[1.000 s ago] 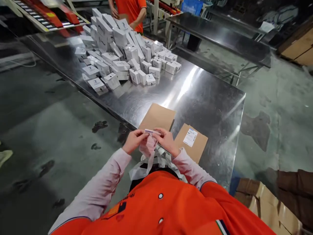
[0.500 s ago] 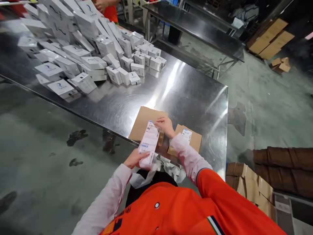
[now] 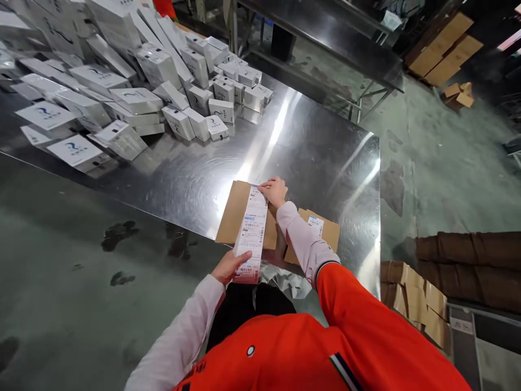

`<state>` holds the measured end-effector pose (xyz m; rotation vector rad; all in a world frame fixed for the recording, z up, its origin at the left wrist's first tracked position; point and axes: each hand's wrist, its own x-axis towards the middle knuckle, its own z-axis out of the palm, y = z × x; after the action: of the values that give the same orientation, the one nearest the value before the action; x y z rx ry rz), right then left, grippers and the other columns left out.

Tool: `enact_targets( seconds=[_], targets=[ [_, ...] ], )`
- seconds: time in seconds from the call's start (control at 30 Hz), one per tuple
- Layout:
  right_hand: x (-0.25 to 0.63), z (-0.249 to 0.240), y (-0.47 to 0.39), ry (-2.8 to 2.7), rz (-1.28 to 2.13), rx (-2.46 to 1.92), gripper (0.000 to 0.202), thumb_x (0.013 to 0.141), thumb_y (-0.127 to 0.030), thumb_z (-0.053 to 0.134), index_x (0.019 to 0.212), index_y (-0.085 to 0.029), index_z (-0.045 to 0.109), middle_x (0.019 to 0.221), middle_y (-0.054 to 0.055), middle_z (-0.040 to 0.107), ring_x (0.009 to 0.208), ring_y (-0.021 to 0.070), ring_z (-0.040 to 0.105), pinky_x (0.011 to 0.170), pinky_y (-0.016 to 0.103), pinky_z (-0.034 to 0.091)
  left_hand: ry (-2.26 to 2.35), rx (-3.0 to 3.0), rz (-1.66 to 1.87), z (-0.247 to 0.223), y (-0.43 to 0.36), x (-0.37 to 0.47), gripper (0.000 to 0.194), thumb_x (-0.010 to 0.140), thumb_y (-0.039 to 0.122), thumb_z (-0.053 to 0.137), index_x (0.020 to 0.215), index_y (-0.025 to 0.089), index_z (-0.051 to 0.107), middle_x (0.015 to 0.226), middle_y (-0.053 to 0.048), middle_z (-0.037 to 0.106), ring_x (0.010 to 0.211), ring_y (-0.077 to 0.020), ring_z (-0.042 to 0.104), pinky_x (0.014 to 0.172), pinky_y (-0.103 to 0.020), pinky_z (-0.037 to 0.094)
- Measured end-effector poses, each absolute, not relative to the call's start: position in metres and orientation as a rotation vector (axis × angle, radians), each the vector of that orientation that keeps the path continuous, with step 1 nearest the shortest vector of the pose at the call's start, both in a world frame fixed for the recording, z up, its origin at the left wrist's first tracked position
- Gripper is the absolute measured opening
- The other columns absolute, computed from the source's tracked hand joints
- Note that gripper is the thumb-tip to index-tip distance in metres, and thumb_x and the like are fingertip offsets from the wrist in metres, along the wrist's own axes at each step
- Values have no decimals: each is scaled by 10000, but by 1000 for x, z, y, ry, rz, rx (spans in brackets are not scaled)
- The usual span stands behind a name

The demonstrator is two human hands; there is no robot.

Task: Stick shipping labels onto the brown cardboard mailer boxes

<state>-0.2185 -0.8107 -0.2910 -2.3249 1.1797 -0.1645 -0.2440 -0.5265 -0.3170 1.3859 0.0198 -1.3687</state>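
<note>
A strip of printed shipping labels is stretched lengthwise over a flat brown cardboard box at the table's near edge. My left hand grips the lower part of the strip, thumb on top, just off the edge. At the far end, my right hand pinches the strip's top corner with fingertips closed, over the cardboard. Whether the strip's top touches the cardboard I cannot tell. Right of it, partly behind my right forearm, lies a smaller cardboard box bearing a white label.
A heap of white boxes covers the left of the steel table. Crumpled backing paper hangs below the near edge. Cartons stand on the floor at right; another steel table is behind.
My right hand has moved up and slightly away, drawing out a longer length of the label strip over the cardboard. My left hand has stayed low on the strip. The view has shifted slightly.
</note>
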Motion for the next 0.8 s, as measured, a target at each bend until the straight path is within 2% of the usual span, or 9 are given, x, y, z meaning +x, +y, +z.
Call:
enact_targets(
  seconds=[0.13,0.27,0.33,0.4,0.5,0.57,0.67,0.73,0.8],
  targets=[
    [-221,-297,-799,999,-188,-2634,624,1004,-381,685,1582,-219,517,1636,173,454,1518,341,399,1249,561,303,-12,1565,-1424,-323,-478,-272,584,373,530,979,738,124,771,821,-172,793,904,-393,752,821,-426,592],
    [-229,-304,-764,648,4,-2817,724,1047,-494,576,1651,-146,380,1751,184,228,1650,359,151,1319,661,58,-34,1568,-1525,-309,-425,-263,663,454,698,926,750,121,787,808,-153,790,753,-322,731,696,-371,576],
    [-243,-307,-740,738,-5,-2759,788,1043,-537,555,1651,-77,355,1750,220,173,1657,382,111,1314,684,39,-52,1622,-1362,-296,-430,-237,715,553,785,846,789,114,784,819,-155,788,757,-316,726,689,-367,582],
    [-267,-310,-716,540,-21,-2702,752,1035,-515,568,1624,-75,411,1736,197,243,1657,349,150,1343,627,56,-108,1764,-1095,-283,-461,-205,733,682,821,731,808,100,773,811,-179,778,820,-358,735,710,-405,600],
    [-312,-314,-692,459,-150,-2528,597,1055,-355,495,1592,-95,475,1695,153,374,1644,273,236,1372,532,123,-374,2088,-719,-270,-533,-172,517,955,545,572,1007,79,791,1097,-239,781,1170,-409,695,971,-498,574],
    [-333,-318,-684,910,-241,-2262,629,1048,-269,436,1612,7,394,1704,234,307,1649,304,210,1362,554,167,-497,2198,-604,-268,-572,-165,378,950,335,597,1142,68,783,1398,-266,673,1451,-441,491,1201,-601,370],
    [-344,-322,-679,1260,-179,-1890,735,1011,-286,516,1568,161,344,1676,360,240,1631,393,217,1340,564,227,-562,2231,-599,-265,-600,-171,364,921,219,605,1210,65,764,1585,-247,523,1598,-457,229,1284,-666,102],
    [-348,-322,-681,1235,-234,-1802,775,986,-332,580,1561,147,375,1670,349,275,1621,388,259,1336,523,261,-528,2218,-654,-261,-600,-177,320,939,220,573,1141,60,762,1463,-266,630,1537,-453,373,1266,-651,235],
    [-365,-318,-690,1189,-475,-1720,749,998,-373,560,1605,29,385,1682,262,345,1610,314,323,1328,461,302,-408,2064,-764,-254,-594,-182,297,954,283,570,1079,76,742,1207,-248,759,1329,-421,618,1137,-580,481]
  ],
)
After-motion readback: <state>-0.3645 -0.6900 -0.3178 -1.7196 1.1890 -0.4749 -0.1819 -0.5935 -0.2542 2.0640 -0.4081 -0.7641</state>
